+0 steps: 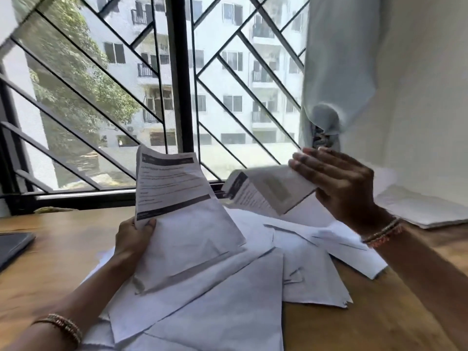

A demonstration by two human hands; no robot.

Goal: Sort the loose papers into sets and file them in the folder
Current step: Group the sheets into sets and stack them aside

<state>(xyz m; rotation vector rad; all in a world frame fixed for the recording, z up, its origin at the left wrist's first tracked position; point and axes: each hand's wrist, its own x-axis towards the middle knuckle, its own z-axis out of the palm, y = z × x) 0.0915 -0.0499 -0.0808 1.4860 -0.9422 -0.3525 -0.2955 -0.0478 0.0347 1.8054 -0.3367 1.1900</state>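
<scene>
A loose heap of white papers lies spread over the wooden desk. My left hand grips the lower left edge of a printed sheet and holds it upright above the heap. My right hand holds another printed sheet, bent and blurred, raised to the right of the first; its fingers lie along the sheet's upper edge. Whether a folder is among the things on the desk I cannot tell.
A dark flat item lies at the desk's left edge. A white stack of sheets sits at the back right by the wall. A barred window and a pale curtain stand just behind the desk.
</scene>
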